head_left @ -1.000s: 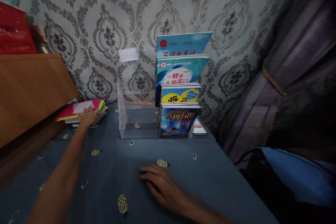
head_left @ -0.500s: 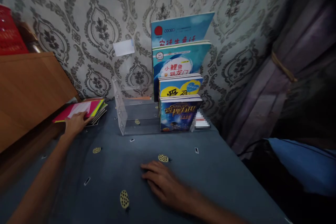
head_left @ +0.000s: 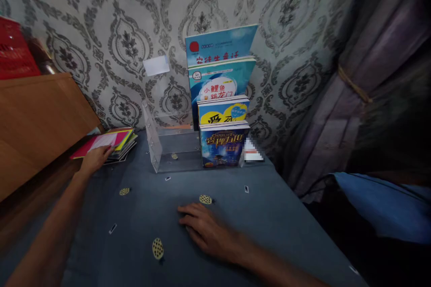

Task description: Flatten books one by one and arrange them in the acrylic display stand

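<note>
At the left, my left hand point(head_left: 95, 158) lies on the near edge of a stack of thin books point(head_left: 125, 149), its fingers on the pink-covered top book point(head_left: 92, 144) and its thumb beside them. That top book has a yellow border and a pale patch, and lies flat. My right hand point(head_left: 205, 228) rests on the blue patterned tablecloth, fingers stretched and slightly apart, holding nothing. Beyond it stands a clear acrylic stepped rack point(head_left: 153, 143). Its right side holds upright books in tiers: a dark blue book point(head_left: 224, 145) in front, a yellow-and-blue one point(head_left: 224, 112), then taller teal books point(head_left: 220, 80).
A brown wooden panel point(head_left: 43, 121) edges the table at left, with a red object point(head_left: 16, 49) above it. Patterned wallpaper backs the table. A tied grey curtain point(head_left: 352, 85) hangs at right, near a blue item point(head_left: 373, 208). A white card point(head_left: 156, 66) is behind the rack.
The view has shifted slightly. My left hand has drawn back a little toward the near edge of the stack, its fingers closer together. My right hand stays on the tablecloth.
</note>
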A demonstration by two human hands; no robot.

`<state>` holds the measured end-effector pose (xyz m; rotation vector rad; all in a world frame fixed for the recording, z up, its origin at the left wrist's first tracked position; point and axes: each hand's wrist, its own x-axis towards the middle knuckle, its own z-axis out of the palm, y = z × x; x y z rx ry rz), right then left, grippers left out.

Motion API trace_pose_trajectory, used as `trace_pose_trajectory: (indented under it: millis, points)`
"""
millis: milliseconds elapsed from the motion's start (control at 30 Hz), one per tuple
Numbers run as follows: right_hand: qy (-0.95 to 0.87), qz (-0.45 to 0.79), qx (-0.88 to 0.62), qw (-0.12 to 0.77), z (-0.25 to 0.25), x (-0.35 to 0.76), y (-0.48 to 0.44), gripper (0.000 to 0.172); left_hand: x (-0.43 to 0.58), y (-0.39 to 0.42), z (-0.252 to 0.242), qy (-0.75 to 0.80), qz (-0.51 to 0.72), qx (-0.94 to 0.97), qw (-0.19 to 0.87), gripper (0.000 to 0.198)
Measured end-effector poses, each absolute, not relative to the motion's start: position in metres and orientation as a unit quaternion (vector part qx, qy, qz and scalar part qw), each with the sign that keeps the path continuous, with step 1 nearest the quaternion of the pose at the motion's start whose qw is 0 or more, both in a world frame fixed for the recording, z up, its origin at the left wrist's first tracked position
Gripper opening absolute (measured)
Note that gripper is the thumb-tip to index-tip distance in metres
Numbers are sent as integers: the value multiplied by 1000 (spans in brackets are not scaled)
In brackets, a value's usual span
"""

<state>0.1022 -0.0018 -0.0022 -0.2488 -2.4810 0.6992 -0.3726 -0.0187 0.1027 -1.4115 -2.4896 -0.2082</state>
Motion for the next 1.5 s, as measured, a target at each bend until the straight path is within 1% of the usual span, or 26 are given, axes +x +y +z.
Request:
trace_pose_trajectory:
  millis: [167,267,367,467,533,700,833,967,1100,1233,1400,1500]
  points:
    - [-924,247,-86,280,-7,101,-1,27,-366,-36,108,-872,-93,-453,159,53]
    - [-924,241,-86,283,-14,100,0,27,-359,-47,103,-866,-100,-461,166,49]
    - [-922,242,-84,291,-21,99,0,28,-350,-52,92,-857,-73,-481,173,45]
    - [-921,242,-82,294,-23,99,1,27,-342,-50,84,-854,-40,-484,187,52]
    - [-921,238,-76,297,-23,99,1,27,-339,-47,82,-861,-27,-472,186,53]
    - [-928,238,-84,273,-15,101,0,29,-336,-42,82,-861,-5,-471,193,50]
    - [-930,244,-91,259,-9,100,-2,27,-337,-53,73,-848,-26,-485,210,51]
    - [-929,247,-91,259,-6,99,-2,28,-344,-76,51,-831,-66,-502,229,54]
    - [-930,249,-89,255,-9,99,-1,28,-348,-103,28,-821,-102,-514,226,58]
    - [-932,247,-86,250,-16,98,1,29,-335,-118,19,-840,-85,-489,219,62]
    - [-933,241,-81,254,-26,96,3,30,-308,-105,24,-864,-41,-456,209,65]
    - [-932,241,-81,257,-28,96,3,31,-298,-86,27,-878,-48,-422,222,71]
